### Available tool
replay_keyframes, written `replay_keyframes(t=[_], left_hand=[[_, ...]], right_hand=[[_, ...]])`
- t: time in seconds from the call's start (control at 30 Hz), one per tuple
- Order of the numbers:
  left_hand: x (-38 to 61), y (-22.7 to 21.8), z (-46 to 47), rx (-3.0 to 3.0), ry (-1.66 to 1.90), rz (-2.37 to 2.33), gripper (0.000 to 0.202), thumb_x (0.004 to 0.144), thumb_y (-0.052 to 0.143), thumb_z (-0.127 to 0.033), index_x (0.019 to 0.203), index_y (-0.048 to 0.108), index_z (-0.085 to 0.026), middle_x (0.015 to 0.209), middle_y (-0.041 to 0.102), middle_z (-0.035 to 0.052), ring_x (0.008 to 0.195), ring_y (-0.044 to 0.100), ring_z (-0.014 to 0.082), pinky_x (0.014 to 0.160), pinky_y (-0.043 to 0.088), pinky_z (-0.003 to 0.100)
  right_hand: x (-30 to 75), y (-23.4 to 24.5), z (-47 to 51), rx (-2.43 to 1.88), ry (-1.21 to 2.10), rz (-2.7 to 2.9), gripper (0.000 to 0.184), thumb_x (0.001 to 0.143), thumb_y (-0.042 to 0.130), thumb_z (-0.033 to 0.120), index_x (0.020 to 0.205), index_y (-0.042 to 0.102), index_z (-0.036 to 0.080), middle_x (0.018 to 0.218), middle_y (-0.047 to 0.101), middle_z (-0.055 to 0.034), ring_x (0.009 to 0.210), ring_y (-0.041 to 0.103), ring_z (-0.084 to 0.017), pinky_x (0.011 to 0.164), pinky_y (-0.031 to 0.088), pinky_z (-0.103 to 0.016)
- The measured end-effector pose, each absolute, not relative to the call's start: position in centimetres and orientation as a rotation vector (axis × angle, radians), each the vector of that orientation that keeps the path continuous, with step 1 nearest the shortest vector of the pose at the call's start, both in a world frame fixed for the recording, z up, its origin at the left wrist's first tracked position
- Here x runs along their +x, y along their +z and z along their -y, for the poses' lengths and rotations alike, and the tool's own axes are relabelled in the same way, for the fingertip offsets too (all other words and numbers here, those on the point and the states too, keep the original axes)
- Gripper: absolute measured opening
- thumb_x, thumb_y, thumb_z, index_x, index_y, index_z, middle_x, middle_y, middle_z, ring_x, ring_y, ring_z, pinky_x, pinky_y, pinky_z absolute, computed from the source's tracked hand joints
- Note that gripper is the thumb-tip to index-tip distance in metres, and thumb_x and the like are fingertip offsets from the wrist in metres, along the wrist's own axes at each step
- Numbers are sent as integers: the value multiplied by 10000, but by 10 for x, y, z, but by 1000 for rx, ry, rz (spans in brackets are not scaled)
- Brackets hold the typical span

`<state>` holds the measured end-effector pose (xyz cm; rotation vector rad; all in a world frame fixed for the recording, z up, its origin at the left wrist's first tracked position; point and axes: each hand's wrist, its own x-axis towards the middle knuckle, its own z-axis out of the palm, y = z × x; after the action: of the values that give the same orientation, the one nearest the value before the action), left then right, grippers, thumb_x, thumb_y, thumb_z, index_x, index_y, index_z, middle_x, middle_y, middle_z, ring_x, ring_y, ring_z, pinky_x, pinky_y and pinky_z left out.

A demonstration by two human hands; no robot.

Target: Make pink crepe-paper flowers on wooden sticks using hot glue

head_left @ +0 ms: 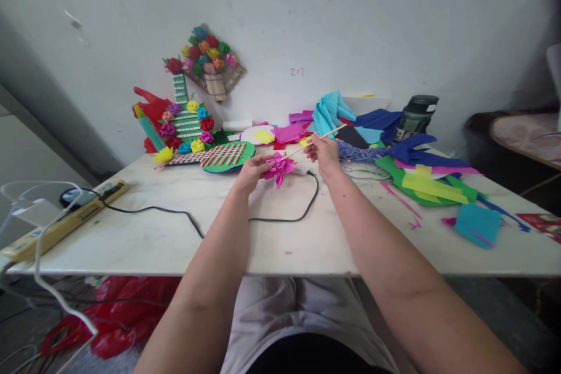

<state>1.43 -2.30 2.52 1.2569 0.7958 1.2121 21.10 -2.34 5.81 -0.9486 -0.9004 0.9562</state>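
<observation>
My left hand (250, 170) is closed on a magenta paper flower (279, 168) just above the white table (175, 234). My right hand (323, 153) pinches a thin wooden stick (322, 139) that slants from the flower up to the right. Both hands are near the middle of the table, a short way apart, and the stick's lower end meets the flower. A white object with a black cord (289, 213) lies on the table just behind the flower, mostly hidden.
Finished paper-flower crafts (193, 128) stand at the back left, one hung on the wall (210, 61). Loose coloured paper sheets (421, 178) cover the right side, beside a dark green flask (414, 117). A yellow power strip (65, 219) lies at the left edge.
</observation>
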Motion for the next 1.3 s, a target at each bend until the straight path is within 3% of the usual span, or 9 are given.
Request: replay_keyframes(t=[0.3,1.07,1.3], left_hand=[[14,24,22,1219,1260,-802,380,490,816,-225,844,708,-138,639,666,22,523,583,103,534,469,229],[15,24,23,1251,1267,-771,324,520,815,-262,802,708,-145,594,633,4,483,521,82,487,393,212],[15,25,24,1258,1226,-755,343,543,813,-273,841,706,-144,636,654,18,518,552,94,507,422,218]], right_hand=[[214,55,20,-924,1009,832,108,736,518,200,656,555,137,406,561,4,312,469,-82,290,291,-163],[215,48,14,-908,1158,692,149,709,415,164,607,523,150,417,582,-21,315,465,-90,299,292,-177],[218,46,12,-923,1172,690,118,683,432,187,601,512,159,426,574,-18,324,462,-90,308,292,-180]])
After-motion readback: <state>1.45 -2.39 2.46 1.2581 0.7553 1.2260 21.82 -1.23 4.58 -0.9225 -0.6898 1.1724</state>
